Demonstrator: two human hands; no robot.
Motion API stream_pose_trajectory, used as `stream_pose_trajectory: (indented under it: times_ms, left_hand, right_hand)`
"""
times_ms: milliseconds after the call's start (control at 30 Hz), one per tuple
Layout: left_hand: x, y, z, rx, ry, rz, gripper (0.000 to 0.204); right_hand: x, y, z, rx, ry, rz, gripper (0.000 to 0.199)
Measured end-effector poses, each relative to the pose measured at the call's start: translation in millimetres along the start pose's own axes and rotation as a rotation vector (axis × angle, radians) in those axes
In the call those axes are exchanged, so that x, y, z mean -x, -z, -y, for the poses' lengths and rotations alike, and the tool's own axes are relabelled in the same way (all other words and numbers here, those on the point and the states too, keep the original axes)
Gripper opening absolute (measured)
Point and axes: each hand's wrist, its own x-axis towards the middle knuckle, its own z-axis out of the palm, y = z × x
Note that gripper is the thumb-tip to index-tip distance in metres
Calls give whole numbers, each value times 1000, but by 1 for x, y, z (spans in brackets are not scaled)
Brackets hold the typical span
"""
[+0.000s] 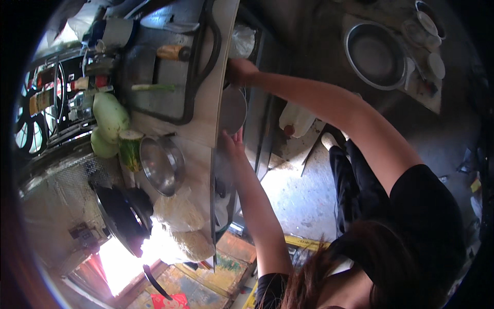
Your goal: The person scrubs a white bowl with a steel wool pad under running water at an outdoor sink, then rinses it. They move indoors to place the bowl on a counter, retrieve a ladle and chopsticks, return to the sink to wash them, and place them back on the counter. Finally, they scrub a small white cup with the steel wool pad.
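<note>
The round grey vessel (233,110) sits just below the edge of the table (198,135), between the two hands. The left hand (234,142) has its fingers bent up at the near rim, seemingly touching it; how firm the grip is, I cannot tell. The right hand (241,72) is at the far side, its fingers hidden by the table edge, so its hold cannot be told. The vessel is probably stiff, smooth metal, fairly light, best gripped at opposite rims.
</note>
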Motion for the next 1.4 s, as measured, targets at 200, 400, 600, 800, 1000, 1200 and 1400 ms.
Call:
stream_pose_trajectory:
  times_ms: [200, 400, 600, 800, 1000, 1200, 1400]
  left_hand:
    - [-48, -1, 8, -342, -78, -96, 37]
    - [-96, 20, -3, -733, -28, -175, 31]
    - [-139, -9, 4, -1009, 9, -30, 27]
    - [-107, 1, -18, -1219, -75, -291, 31]
    - [-103, -11, 4, -1060, -74, -306, 38]
    - [-73, -1, 7, -660, -143, -359, 42]
    - [-13, 20, 65, -476, 10, -197, 28]
  right_hand:
    - [19, -31, -10, -99, -166, 2, 28]
    - [16, -82, 15, -414, -350, -72, 39]
    - [-19, -99, -6, -241, -257, -141, 33]
    - [19, -72, 24, -43, -16, 35, 23]
    - [46, -54, 4, -175, 1, -98, 30]
    - [166, 7, -66, -580, -7, -215, 19]
    - [317, 52, -233, -121, -486, -184, 18]
